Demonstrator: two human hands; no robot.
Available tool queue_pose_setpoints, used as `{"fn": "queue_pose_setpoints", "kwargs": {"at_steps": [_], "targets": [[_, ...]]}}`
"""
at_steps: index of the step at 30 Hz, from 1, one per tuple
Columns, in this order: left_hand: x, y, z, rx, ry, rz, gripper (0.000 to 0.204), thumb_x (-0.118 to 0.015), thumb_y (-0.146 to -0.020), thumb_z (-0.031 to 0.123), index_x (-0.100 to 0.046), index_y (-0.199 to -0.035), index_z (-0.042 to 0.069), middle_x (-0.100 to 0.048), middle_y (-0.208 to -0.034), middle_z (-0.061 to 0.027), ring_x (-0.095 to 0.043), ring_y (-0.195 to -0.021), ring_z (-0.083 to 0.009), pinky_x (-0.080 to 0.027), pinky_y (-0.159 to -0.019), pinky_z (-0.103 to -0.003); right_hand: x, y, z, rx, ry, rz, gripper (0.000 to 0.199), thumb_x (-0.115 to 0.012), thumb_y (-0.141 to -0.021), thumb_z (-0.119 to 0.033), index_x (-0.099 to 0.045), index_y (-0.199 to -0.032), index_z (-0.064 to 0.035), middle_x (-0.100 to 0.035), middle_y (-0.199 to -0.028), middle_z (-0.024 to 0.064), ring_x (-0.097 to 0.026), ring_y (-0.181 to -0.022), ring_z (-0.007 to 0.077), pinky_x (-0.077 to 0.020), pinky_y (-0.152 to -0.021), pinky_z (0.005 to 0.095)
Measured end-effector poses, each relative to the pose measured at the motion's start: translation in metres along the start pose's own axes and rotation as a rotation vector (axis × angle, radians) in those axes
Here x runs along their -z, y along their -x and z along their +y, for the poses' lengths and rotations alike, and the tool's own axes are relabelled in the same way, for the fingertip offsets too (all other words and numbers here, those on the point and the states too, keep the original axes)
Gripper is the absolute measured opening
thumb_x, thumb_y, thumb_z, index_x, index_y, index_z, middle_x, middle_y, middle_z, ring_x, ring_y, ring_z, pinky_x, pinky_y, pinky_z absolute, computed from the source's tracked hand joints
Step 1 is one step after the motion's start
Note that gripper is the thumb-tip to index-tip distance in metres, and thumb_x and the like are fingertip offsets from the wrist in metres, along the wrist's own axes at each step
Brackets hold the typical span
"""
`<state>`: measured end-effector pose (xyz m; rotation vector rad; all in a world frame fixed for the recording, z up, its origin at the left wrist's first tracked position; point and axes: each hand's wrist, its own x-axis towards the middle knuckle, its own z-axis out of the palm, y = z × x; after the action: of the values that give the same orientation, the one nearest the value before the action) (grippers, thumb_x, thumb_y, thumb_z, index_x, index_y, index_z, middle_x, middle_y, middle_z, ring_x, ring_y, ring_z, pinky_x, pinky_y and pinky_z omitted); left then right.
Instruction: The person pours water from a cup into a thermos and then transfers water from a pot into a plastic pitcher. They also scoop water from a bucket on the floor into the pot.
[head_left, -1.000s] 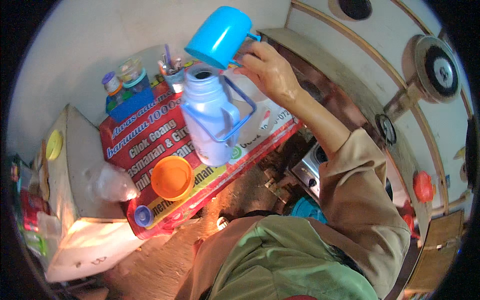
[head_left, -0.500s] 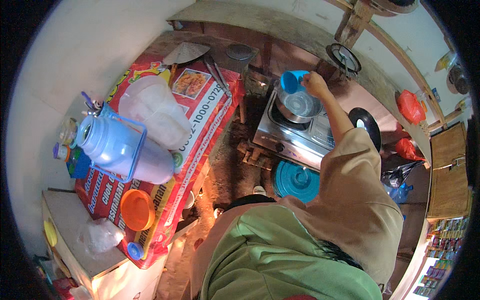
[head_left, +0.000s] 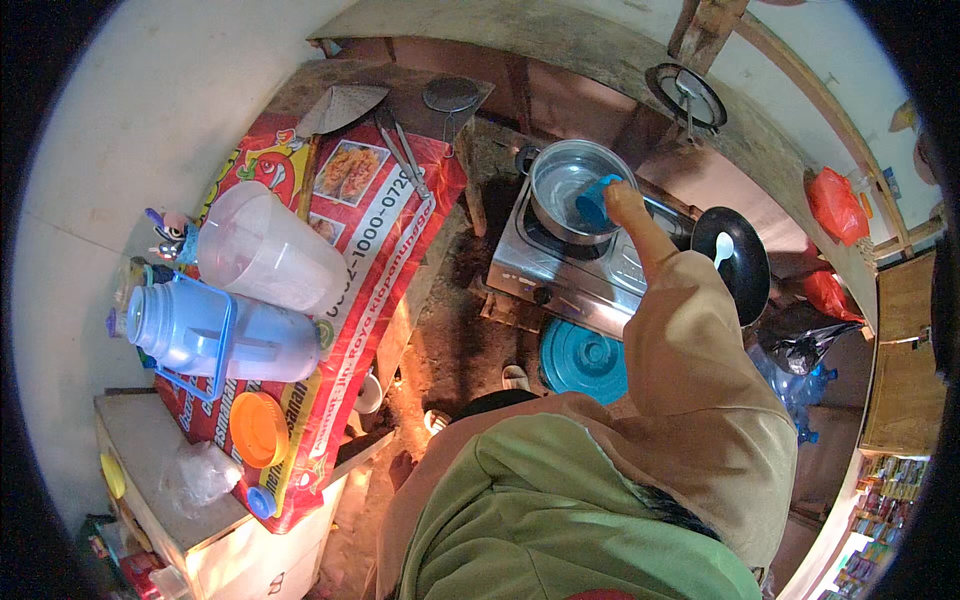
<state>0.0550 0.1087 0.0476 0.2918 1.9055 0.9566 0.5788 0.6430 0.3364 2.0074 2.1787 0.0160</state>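
My right hand point(head_left: 627, 203) is closed around the handle of a blue plastic mug point(head_left: 594, 202). The mug is tilted and sits down inside a silver metal pot point(head_left: 543, 205), in the water there. Only part of the mug shows past my fingers. The pot rests on the left burner of a silver two-burner gas stove point(head_left: 515, 258). My left hand is out of the picture.
At the left, a table with a red printed cover point(head_left: 345, 420) bears a clear plastic pitcher point(head_left: 265, 245), a blue jug point(head_left: 265, 340) and an orange lid point(head_left: 258, 430). A black wok point(head_left: 742, 275) with a white spoon is right of the stove. A blue lidded bucket point(head_left: 583, 362) stands below.
The mug has gone from above the pot's far edge down into the pot, still in my right hand. The whole view has shifted a little.
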Motion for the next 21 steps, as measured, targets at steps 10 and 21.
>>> {"fn": "queue_pose_setpoints", "kwargs": {"at_steps": [10, 21], "targets": [[0.035, 0.006, -0.049, -0.596, -0.887, -0.105, 0.031, -0.045, -0.085, 0.029, -0.051, -0.069, 0.004, -0.050, -0.060, -0.0081, -0.047, -0.056, -0.0154, -0.037, -0.052, -0.033, -0.022, -0.021, -0.005, 0.073, -0.041, -0.009, 0.021, -0.049, -0.076, -0.008, -0.061, -0.092, -0.0014, -0.055, -0.104, 0.0153, -0.053, -0.099, 0.0308, -0.0474, -0.081, 0.0401], [0.002, 0.033, 0.021, -0.139, -0.193, -0.111, 0.029, -0.049, -0.083, 0.021, -0.043, -0.061, 0.002, -0.038, -0.054, 0.0004, -0.038, -0.047, -0.0084, -0.034, -0.044, -0.026, -0.031, -0.026, 0.011, 0.069, -0.200, 0.008, 0.019, -0.060, -0.072, -0.017, -0.063, -0.083, -0.0018, -0.060, -0.083, 0.0180, -0.058, -0.085, 0.0342, -0.0467, -0.074, 0.0396]]}}
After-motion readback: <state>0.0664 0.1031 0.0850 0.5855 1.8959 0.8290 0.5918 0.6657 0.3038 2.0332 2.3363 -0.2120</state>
